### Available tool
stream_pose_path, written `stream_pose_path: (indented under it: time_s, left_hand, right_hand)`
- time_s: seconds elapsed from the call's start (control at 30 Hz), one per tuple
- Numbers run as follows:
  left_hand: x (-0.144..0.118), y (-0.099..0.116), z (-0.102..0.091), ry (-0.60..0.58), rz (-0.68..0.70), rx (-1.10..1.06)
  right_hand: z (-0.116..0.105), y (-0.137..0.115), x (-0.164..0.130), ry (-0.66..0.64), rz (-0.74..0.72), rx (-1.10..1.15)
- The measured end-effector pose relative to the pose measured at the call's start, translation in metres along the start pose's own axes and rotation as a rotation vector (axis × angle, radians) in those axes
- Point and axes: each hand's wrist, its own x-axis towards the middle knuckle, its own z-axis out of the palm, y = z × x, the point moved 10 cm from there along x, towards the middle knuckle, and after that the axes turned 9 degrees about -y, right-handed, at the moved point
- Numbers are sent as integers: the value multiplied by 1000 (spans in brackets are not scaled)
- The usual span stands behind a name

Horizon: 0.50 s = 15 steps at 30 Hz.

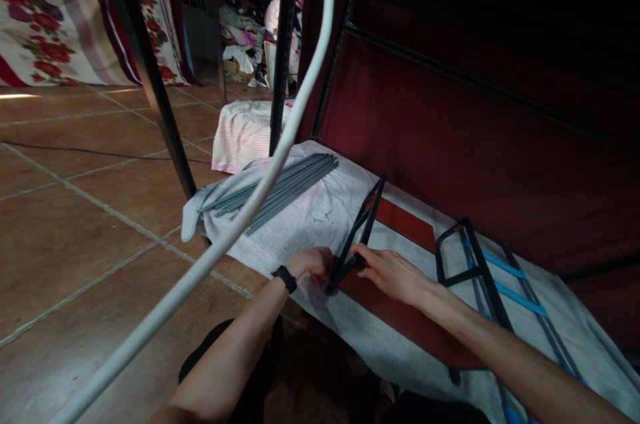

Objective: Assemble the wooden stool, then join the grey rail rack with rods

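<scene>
We pinch the lower end of the black frame (357, 237) between our left hand (313, 264) and right hand (390, 272), both closed on it, propping it tilted over the white cloth (300, 217) beside the grey rods (275, 191).

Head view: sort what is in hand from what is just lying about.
In hand:
- left hand and right hand, both on the black frame piece
- white cloth beneath it

Lying about:
- grey rods bundled on the cloth
- black frame with blue straps
- folded pink towel
- white pipe across the view
</scene>
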Motion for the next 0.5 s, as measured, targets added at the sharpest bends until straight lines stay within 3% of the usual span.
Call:
stream_pose_path:
  time_s: [0.13,0.27,0.5]
  left_hand:
    - [2,4,4,-40,-9,85]
    - [1,12,0,-4,18,145]
    - [-2,8,1,-27,29,97]
  right_hand:
    - [0,1,-1,-3,8,-6]
    - [2,2,-1,-10,1,-2]
    - [0,6,-3,9,6,-1]
